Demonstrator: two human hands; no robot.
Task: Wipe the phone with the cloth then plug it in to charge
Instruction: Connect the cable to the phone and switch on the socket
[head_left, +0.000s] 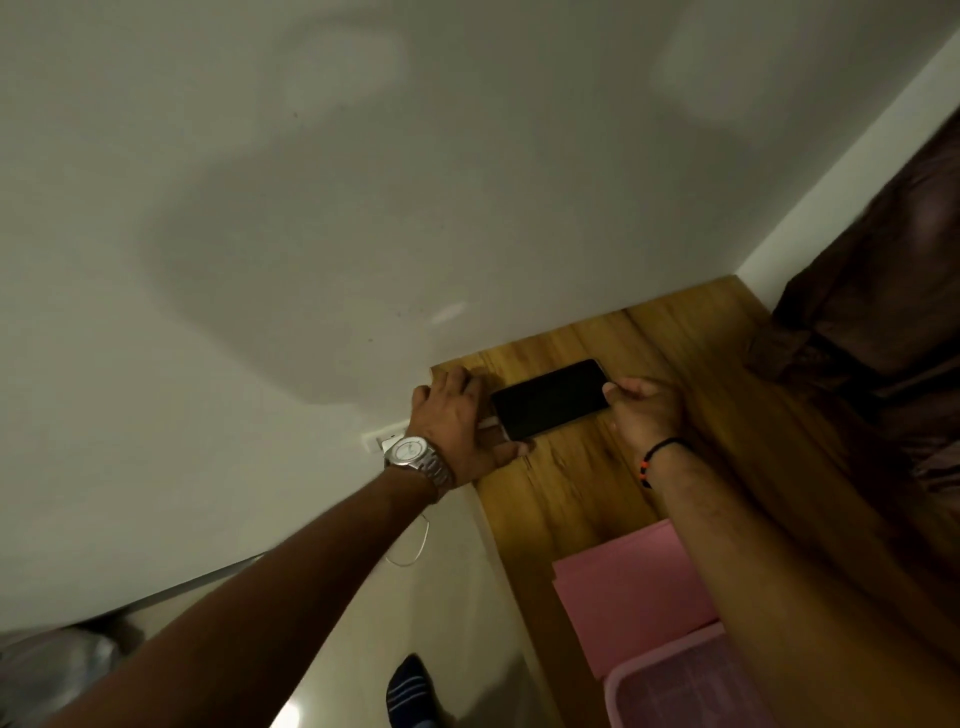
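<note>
A black phone (550, 399) lies screen-up on the wooden tabletop (571, 483) near the wall. My right hand (641, 408) grips its right end. My left hand (457, 421), with a silver watch on the wrist, holds the white charger plug (487, 422) against the phone's left end. The thin white cable (415, 545) hangs down beside the table edge below my left arm. A pink cloth (623, 597) lies flat on the table nearer to me, partly under my right forearm.
A white wall socket (379, 439) sits on the wall just left of the table. A pink plastic basket (675, 686) stands at the table's near end. Dark brown fabric (872, 332) is piled at the right. My socked foot (410, 691) is on the pale floor.
</note>
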